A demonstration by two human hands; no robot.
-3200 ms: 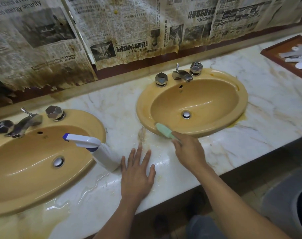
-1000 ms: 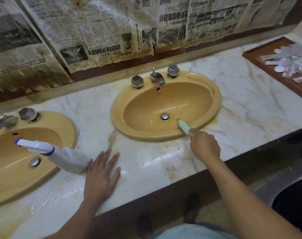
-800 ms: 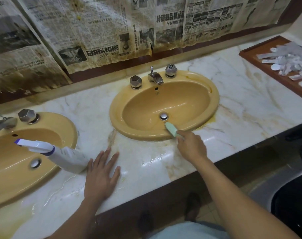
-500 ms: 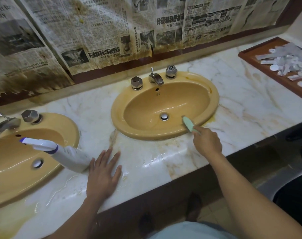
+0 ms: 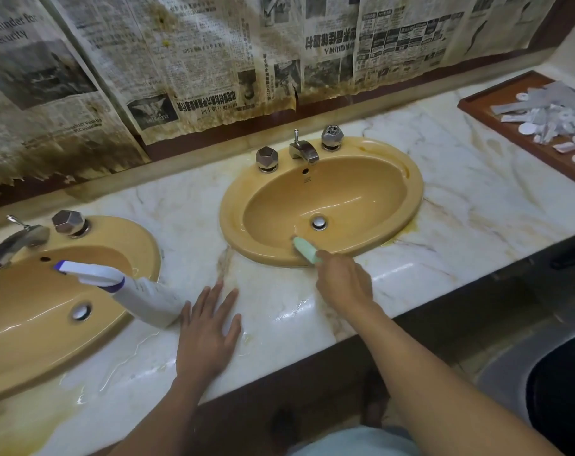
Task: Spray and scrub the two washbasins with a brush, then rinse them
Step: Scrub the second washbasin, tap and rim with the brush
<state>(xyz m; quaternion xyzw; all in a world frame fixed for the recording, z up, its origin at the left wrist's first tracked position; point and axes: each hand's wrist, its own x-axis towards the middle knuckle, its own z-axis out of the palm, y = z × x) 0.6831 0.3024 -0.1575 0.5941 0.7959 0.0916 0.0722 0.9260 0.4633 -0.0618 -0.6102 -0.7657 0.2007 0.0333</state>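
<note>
Scrubbed right basin [image 5: 411, 205] near wall with brush [image 5: 305, 250], right hand [image 5: 343, 284] fingers curled round handle. Had left hand [image 5: 207, 334] flat on tabletop [image 5: 476, 199], fingers spread, by sprayer [image 5: 141, 291]. Judged rinsing undone; left basin [image 5: 128, 230] unclear.

The left hand [image 5: 210, 334] lies flat, palm down on the tabletop [image 5: 279, 301], fingers [image 5: 215, 301] spread toward 12 o'clock, forearm entering from 7 o'clock. The right hand [image 5: 343, 284] grips a brush [image 5: 305, 250], pointing it to 11 o'clock, arm stretched from 5 o'clock.
</note>
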